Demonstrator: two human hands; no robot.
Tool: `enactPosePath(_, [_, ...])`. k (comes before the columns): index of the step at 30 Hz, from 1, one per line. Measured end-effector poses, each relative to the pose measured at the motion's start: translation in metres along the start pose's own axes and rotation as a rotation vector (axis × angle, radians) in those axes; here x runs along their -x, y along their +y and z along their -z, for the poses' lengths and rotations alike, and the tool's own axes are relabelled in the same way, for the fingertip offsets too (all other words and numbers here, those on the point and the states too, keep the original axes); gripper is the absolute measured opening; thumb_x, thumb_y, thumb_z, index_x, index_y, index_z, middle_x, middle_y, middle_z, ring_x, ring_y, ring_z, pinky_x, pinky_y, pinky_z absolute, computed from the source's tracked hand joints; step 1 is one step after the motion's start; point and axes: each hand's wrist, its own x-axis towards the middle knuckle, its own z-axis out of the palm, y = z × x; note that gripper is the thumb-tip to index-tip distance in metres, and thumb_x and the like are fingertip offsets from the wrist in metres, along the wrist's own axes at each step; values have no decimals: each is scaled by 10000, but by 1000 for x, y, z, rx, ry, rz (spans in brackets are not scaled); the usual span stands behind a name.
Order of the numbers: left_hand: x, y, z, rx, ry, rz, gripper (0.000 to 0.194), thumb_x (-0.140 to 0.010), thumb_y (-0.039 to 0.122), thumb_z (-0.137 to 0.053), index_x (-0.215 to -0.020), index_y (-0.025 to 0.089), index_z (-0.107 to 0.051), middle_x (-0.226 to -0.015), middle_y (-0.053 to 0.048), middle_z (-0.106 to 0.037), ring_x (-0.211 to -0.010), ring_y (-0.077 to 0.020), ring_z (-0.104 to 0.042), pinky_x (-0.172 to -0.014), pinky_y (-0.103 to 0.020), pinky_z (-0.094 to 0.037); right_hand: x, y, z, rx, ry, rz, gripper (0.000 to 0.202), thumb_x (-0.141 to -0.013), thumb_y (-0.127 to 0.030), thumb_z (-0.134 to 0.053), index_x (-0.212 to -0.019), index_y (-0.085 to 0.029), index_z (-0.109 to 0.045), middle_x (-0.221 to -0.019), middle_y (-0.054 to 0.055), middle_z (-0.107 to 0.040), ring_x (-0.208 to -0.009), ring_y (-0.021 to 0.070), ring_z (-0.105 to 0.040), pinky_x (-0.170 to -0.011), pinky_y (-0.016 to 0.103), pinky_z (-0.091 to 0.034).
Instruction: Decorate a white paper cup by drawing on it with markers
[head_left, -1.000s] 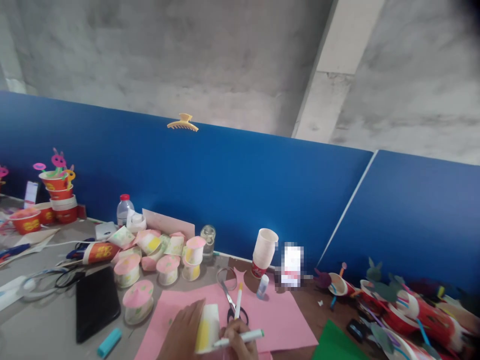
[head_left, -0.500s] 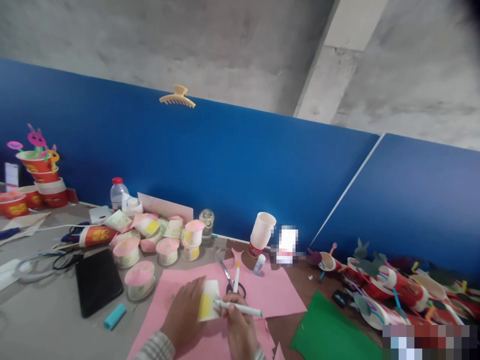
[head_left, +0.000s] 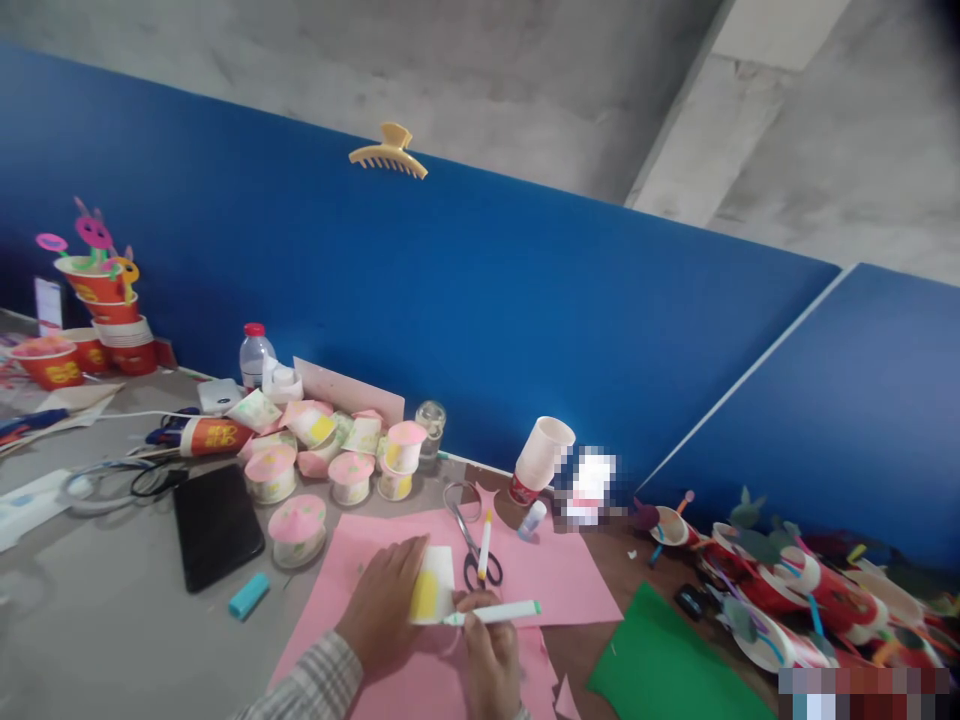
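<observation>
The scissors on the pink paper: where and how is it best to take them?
Probably by the black handle loops, from the near side: the loops lie nearer, the blades point away. The yellow-tipped marker at the loops may obstruct.

Card (head_left: pixel 433 590) white and yellow; marker (head_left: pixel 502 612) white, green-ended; paper (head_left: pixel 561 585) pink; sleeve (head_left: pixel 319 677) plaid

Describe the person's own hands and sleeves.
Both hands are bare, without gloves. The left hand comes out of a grey-and-white plaid sleeve. At the right hand, only a greyish sliver of cuff shows at the frame's bottom edge.
</observation>
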Motion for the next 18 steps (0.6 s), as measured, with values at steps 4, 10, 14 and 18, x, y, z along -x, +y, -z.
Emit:
enactPosePath(4, [0,2,1,-8,-1,-5,788,-649,516,-567,-1253,284,-118,-1226,-24,-434,-1063,-239,-427,-894,-395,-362,1,-9,1,42,-21,-19,227,-622,-427,-643,-549,-213,-656,-579,38,-685,-580,257,-626,-495,292,-504])
enactPosePath(10, [-1,3,4,-34,0,-27,754,-671,514,-538,-1255,272,-126,-1223,-21,-439,-1051,-225,-436,-886,-376,-376,1,-22,-3,125,-20,65,246,-683,-419,-588,-583,-203,-647,-570,36,-676,-493,219,-601,-442,265,-484])
enactPosePath(14, [-1,3,3,-36,-28,-13,748,-679,485,-536,-1257,274,-111,-1236,-10,-423,-1083,-210,-404,-918,-369,-353,1,-22,-4,173,-26,102,241,-695,-407,-576,-585,-204,-643,-545,30,-669,-465,212,-591,-424,258,-476])
enactPosePath(18, [-1,4,4,-15,-72,5,742,-677,424,-544,-1256,284,-103,-1246,-7,-410,-1100,-211,-388,-936,-381,-333,1,-23,-6,193,-32,108,209,-699,-364,-576,-579,-204,-635,-537,24,-658,-474,222,-596,-429,263,-477])
